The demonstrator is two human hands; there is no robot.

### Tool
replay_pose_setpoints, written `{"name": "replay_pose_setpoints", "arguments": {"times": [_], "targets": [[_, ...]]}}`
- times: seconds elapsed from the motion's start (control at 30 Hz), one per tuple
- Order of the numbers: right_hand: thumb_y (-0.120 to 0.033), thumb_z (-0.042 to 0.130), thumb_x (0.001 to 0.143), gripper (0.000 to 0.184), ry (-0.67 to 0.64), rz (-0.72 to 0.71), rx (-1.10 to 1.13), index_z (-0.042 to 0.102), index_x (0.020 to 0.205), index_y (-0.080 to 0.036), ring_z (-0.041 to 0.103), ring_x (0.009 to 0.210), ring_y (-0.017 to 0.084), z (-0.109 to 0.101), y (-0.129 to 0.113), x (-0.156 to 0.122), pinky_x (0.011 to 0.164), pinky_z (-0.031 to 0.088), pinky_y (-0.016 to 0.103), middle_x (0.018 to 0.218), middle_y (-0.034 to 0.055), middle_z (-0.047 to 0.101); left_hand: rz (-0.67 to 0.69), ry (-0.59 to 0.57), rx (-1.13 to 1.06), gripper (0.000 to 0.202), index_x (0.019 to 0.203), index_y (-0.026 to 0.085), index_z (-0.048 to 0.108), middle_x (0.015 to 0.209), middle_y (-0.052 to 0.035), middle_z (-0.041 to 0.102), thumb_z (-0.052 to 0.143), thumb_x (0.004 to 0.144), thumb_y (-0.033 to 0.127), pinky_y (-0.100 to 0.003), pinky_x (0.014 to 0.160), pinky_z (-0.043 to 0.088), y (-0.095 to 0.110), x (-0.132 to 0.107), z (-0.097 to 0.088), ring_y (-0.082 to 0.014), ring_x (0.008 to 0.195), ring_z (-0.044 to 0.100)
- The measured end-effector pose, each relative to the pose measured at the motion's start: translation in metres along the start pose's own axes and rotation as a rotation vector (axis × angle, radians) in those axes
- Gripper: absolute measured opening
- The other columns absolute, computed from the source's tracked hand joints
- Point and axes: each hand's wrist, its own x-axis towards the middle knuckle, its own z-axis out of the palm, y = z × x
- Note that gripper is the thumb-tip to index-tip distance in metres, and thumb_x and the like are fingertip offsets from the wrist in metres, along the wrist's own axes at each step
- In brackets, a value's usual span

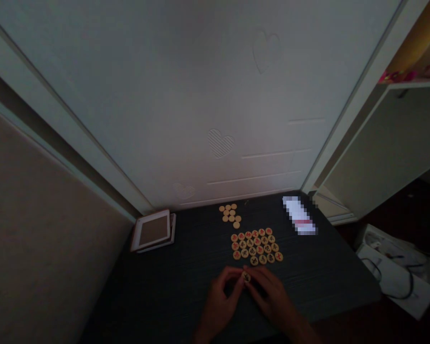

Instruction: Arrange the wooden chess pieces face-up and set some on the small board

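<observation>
Between the fingertips of my left hand (222, 296) and my right hand (268, 291) is a round wooden Chinese chess piece (246, 277). Its marked face, with a dark character, is turned towards me. Both hands are closed around its edge, just in front of several rows of face-up Chinese chess pieces (257, 241) with red or dark characters. One gap shows in the row closest to my hands. Behind these rows lies a loose cluster of plain-looking discs (231, 213), with no characters visible on them.
On the dark table (186, 267), a shallow box with a white-rimmed lid (154, 229) sits at the back left. A blurred white packet (299, 216) lies at the back right. A white panel with hearts (200, 95) rises behind. A white box with cables (397, 267) stands at right.
</observation>
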Motion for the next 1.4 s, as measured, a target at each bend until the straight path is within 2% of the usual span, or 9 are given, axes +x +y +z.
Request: {"name": "replay_pose_setpoints", "arguments": {"times": [0.2, 0.43, 0.57, 0.8, 0.97, 1.13, 1.27, 1.4], "targets": [[-0.02, 0.057, 0.101, 0.046, -0.005, 0.003, 0.039, 0.053, 0.145, -0.031, 0.07, 0.106, 0.021, -0.0017, -0.0014, 0.0002, 0.095, 0.06, 0.033, 0.117, 0.0071, 0.069, 0.003, 0.02, 0.043, 0.018, 0.096, 0.022, 0.073, 0.093, -0.0052, 0.08, 0.067, 0.094, 0.039, -0.03, 0.085, 0.059, -0.0023, 0.0015, 0.0004, -0.0214, 0.089, 0.076], [-0.013, 0.052, 0.1, 0.054, -0.111, 0.004, 0.03, 0.048, 0.149, -0.034, 0.066, 0.111, 0.022, -0.004, -0.0055, -0.0007, 0.099, 0.058, 0.036, 0.122, 0.0084, 0.065, -0.054, 0.038, 0.029, 0.019, 0.088, 0.02, 0.069, 0.084, -0.0038, 0.079, 0.075, 0.086, 0.038, -0.03, 0.077, 0.059, -0.0042, 0.0019, 0.0014, -0.022, 0.081, 0.075], [-0.01, 0.051, 0.099, 0.053, -0.089, 0.013, 0.023, 0.05, 0.147, -0.033, 0.065, 0.114, 0.023, -0.0054, -0.0085, -0.0006, 0.101, 0.057, 0.037, 0.124, 0.0089, 0.064, -0.054, 0.037, 0.003, 0.019, 0.084, 0.02, 0.07, 0.083, -0.0043, 0.08, 0.074, 0.087, 0.038, -0.03, 0.077, 0.059, -0.0055, 0.0031, 0.0019, -0.0226, 0.081, 0.076], [-0.013, 0.053, 0.099, 0.036, 0.003, 0.033, 0.117, 0.057, 0.131, -0.029, 0.067, 0.108, 0.022, -0.0037, -0.0086, 0.0027, 0.096, 0.058, 0.037, 0.117, 0.0076, 0.068, -0.049, 0.022, -0.002, 0.021, 0.094, 0.02, 0.071, 0.086, -0.0052, 0.08, 0.067, 0.094, 0.04, -0.029, 0.079, 0.06, 0.0001, 0.0013, 0.0011, -0.0212, 0.081, 0.076], [-0.014, 0.054, 0.099, 0.033, 0.021, 0.028, 0.151, 0.062, 0.128, -0.029, 0.069, 0.104, 0.021, -0.0048, -0.0075, 0.0037, 0.093, 0.058, 0.035, 0.114, 0.0067, 0.069, -0.021, 0.001, -0.011, 0.019, 0.103, 0.021, 0.07, 0.091, -0.005, 0.081, 0.067, 0.094, 0.037, -0.029, 0.082, 0.06, 0.0005, -0.0002, 0.0004, -0.0206, 0.083, 0.077], [-0.015, 0.054, 0.098, 0.033, 0.048, 0.047, 0.156, 0.066, 0.125, -0.03, 0.07, 0.102, 0.021, -0.0064, -0.0053, 0.0046, 0.09, 0.059, 0.034, 0.111, 0.0063, 0.071, 0.001, -0.029, 0.002, 0.015, 0.102, 0.022, 0.072, 0.096, -0.0056, 0.081, 0.069, 0.093, 0.033, -0.03, 0.084, 0.06, -0.0009, 0.0005, 0.0008, -0.0216, 0.089, 0.077], [-0.017, 0.056, 0.098, 0.03, 0.068, 0.087, 0.157, 0.066, 0.124, -0.029, 0.069, 0.105, 0.022, -0.0061, -0.0043, 0.0043, 0.094, 0.057, 0.034, 0.113, 0.0063, 0.072, 0.005, -0.02, 0.017, 0.013, 0.101, 0.023, 0.072, 0.095, -0.0036, 0.08, 0.071, 0.091, 0.03, -0.028, 0.082, 0.059, -0.0011, 0.0001, 0.0017, -0.0197, 0.086, 0.076], [-0.019, 0.058, 0.097, 0.024, 0.076, 0.116, 0.166, 0.067, 0.117, -0.027, 0.07, 0.099, 0.021, -0.0061, -0.0048, 0.005, 0.089, 0.056, 0.031, 0.107, 0.0051, 0.073, 0.003, -0.022, 0.012, 0.018, 0.108, 0.024, 0.07, 0.096, -0.0025, 0.081, 0.072, 0.09, 0.029, -0.028, 0.082, 0.058, -0.002, -0.0005, 0.0019, -0.0192, 0.087, 0.076]]}}
